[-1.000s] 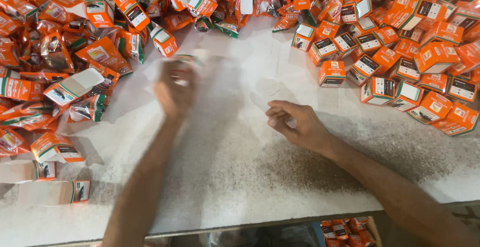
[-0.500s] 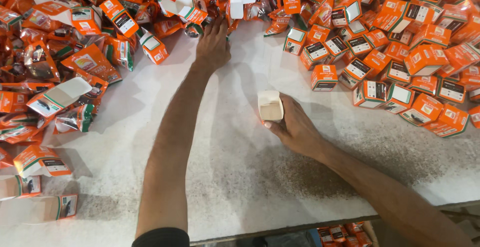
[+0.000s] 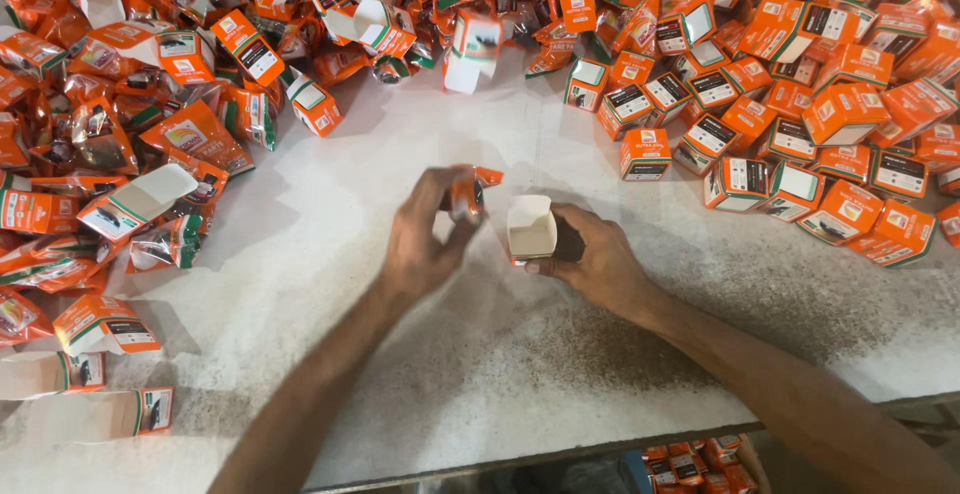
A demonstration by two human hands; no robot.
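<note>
1. White table [image 3: 300, 284]: I see a broad bare patch in the middle, dusted with dark grit near the front edge, and both arms reach over it from below.
2. Heap of orange packets [image 3: 110, 124]: loose and crumpled, it fills the left side and runs along the far edge. A few flattened cartons [image 3: 135, 199] lie mixed in, white insides showing.
3. Closed orange boxes [image 3: 800, 104]: these crowd the right side and far right corner, most lying flat with the label side up, touching or overlapping one another.
4. Right hand [image 3: 600, 264]: it rests low on the table just right of centre. Fingers are closed round a small open box [image 3: 530, 229], which stands upright with its white inside and raised flap facing me.
5. Left hand [image 3: 425, 239]: raised just left of the open box, near it but apart. Thumb and fingers pinch a small orange packet [image 3: 468, 194], its end poking out toward the box mouth.
6. One closed box [image 3: 645, 154] stands alone just beyond the right hand, at the near edge of the right-hand pile.
</note>
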